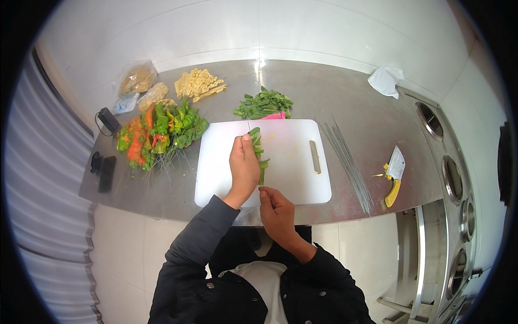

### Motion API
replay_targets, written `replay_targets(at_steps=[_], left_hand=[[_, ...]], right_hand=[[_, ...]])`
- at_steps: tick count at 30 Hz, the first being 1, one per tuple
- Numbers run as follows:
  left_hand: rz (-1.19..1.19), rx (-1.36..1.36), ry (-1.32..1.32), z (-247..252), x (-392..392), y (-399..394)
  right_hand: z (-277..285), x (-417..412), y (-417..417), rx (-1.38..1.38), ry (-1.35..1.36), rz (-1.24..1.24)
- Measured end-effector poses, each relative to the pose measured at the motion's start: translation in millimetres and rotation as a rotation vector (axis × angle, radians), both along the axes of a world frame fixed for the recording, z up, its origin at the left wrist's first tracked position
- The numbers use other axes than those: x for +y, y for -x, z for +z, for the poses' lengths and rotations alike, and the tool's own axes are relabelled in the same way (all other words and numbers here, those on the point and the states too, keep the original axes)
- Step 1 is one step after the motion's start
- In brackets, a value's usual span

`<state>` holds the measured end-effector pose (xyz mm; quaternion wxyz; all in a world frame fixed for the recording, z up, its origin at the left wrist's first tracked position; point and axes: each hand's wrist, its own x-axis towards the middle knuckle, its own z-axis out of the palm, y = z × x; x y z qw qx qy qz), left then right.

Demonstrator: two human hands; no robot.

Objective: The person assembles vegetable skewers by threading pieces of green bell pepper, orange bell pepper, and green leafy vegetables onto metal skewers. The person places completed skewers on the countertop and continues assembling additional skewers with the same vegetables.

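Over a white plastic cutting board (pixel 287 162), my left hand (pixel 244 164) grips a strip of green leaves (pixel 256 146). Its lower part (pixel 263 170) shows beside my palm, and the skewer's tip seems to poke out above my thumb. Just below, my right hand (pixel 278 208) pinches the lower end of the leaves or skewer between thumb and fingers. Behind the board is a pile of cut green leaves (pixel 265 103) by a pink cloth (pixel 274 116). Thin metal skewers (pixel 348 166) lie right of the board. Skewered red and green peppers and greens (pixel 160 129) are heaped at left.
A cleaver with a yellow handle (pixel 395 172) lies at right on the steel table (pixel 323 89). Folded tofu-skin pieces (pixel 198 83), filled plastic bags (pixel 138 77), a black phone-like object (pixel 107 174) and a black box (pixel 108 118) are at left. A white bag (pixel 386 80) sits back right.
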<state>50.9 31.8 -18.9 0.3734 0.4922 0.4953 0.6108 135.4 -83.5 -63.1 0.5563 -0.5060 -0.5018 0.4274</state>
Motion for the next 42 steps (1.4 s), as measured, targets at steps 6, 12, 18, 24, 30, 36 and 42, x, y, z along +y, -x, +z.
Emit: replay_targets(at_steps=[6,12,18,24,30,36,42], left_hand=[[-0.012,0.023,0.000,-5,-2,2],[-0.094,-0.084,0.058,-4,0,10],[-0.226,-0.387,0.228,9,1,15],[-0.197,-0.306,0.186,0,2,17],[-0.167,-0.306,0.187,5,1,31],[-0.146,-0.151,0.211,-7,20,86],[-0.024,-0.018,0.236,-41,42,153]], right_hand=[[-4,-1,2,0.003,0.007,0.013],[-4,-1,2,0.044,0.008,0.013],[3,3,0,0.173,0.076,0.062],[5,5,5,0.230,0.102,0.088],[6,15,14,0.085,0.067,0.079],[19,34,42,-0.330,-0.066,0.142],[2,82,96,-0.321,-0.035,0.235]])
